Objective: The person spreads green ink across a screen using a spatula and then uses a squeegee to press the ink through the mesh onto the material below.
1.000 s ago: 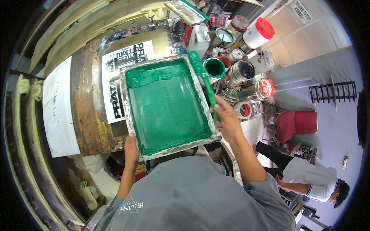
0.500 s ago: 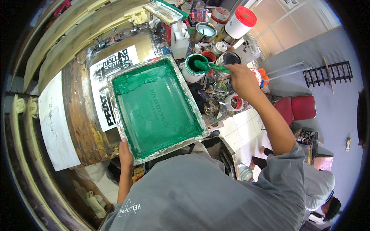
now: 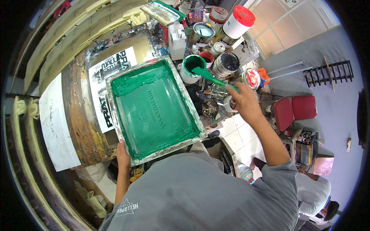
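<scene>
A screen-printing frame [image 3: 169, 149] with a pale, stained rim lies tilted before me. Green ink covers its mesh, thickest along the far edge, and darker lettering shows through the middle. My left hand [image 3: 123, 154] grips the frame's near left corner, thumb along the side and the other fingers hidden beneath. In my right hand [image 3: 247, 102] is a green, ink-coated spatula [image 3: 212, 78], held by its handle end. Its loaded tip hangs just at the near right side of a white tub [image 3: 187, 75], whose inside is dark green with ink.
Open cans, including one of black ink [image 3: 225, 69], crowd the bench beside the tub. A white jug [image 3: 177, 44] and a red-lidded bucket [image 3: 236, 27] stand farther back. Left of the frame is a printed sheet [image 3: 99, 94]. Another person [image 3: 314, 192] sits low at the right.
My right hand has drawn the spatula out of the tub's mouth and moved it nearer and slightly right. My left hand still grips the frame, which has barely shifted.
</scene>
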Tool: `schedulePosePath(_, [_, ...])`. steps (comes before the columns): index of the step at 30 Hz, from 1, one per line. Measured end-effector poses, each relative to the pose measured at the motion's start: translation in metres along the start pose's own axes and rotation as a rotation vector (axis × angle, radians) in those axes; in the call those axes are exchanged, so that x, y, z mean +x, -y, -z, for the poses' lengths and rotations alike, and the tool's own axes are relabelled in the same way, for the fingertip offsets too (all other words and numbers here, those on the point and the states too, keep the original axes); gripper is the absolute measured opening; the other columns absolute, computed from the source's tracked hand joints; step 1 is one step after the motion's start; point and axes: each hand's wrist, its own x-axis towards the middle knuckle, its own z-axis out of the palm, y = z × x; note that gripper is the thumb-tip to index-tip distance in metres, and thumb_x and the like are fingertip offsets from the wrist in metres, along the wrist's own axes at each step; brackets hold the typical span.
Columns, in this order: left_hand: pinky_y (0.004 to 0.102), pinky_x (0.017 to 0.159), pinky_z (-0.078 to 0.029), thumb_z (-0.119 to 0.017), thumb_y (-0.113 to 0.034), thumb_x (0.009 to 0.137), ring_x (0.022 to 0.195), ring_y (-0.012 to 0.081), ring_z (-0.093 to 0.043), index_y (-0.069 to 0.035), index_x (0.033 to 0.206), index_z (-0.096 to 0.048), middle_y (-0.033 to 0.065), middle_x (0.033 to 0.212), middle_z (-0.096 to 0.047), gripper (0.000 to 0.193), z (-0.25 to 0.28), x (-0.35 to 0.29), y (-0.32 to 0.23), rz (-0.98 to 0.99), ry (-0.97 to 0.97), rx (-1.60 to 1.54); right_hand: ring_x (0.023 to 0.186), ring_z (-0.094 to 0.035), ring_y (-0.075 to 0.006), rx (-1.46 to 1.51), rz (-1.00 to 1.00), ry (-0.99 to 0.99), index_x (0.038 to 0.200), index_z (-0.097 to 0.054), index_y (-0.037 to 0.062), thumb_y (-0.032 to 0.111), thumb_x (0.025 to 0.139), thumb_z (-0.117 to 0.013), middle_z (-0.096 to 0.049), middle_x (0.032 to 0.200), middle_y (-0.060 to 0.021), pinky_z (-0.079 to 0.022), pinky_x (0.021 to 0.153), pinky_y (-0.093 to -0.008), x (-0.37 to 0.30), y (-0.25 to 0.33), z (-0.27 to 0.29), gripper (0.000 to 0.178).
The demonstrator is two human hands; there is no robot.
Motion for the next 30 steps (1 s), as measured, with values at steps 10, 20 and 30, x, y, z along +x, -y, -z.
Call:
schedulePosePath(10, [0.0335, 0.087, -0.043, -0.042, -0.039, 0.107, 0.093, 0.0193, -0.053, 0.005, 0.109, -0.061, 0.0108, 0.102, -0.061, 0.048, -0.002, 0.0, 0.005, 0.035, -0.054, -0.037, 0.103, -0.058, -0.0356, 0.136, -0.104, -0.011, 0.123, -0.062, 0.0033, -0.001, 0.082, -0.056, -0.06, 0.103, -0.0168, -0.046, 0.092, -0.0426, -0.002, 0.01, 0.073, 0.041])
schedulePosePath(20, [0.0312, 0.081, -0.042, -0.043, -0.039, 0.107, 0.087, 0.0152, -0.05, 0.001, 0.101, -0.061, 0.006, 0.094, -0.059, 0.044, -0.007, -0.008, 0.004, 0.101, -0.006, -0.21, 0.092, -0.059, -0.0395, 0.211, -0.303, 0.009, 0.134, -0.051, 0.0045, -0.003, 0.085, -0.051, -0.054, 0.101, -0.021, -0.051, 0.076, -0.0472, 0.069, 0.146, -0.121, 0.049])
schedulePosePath(30, [0.0324, 0.073, -0.041, -0.043, -0.041, 0.107, 0.077, 0.0157, -0.045, 0.0, 0.09, -0.055, 0.0061, 0.08, -0.051, 0.046, -0.005, -0.02, -0.021, 0.051, -0.025, -0.1, 0.087, -0.063, -0.0371, -0.049, -0.251, 0.122, 0.136, -0.045, -0.0005, 0.002, 0.087, -0.055, -0.057, 0.102, -0.0208, -0.056, 0.068, -0.0453, 0.096, 0.141, -0.153, 0.051])
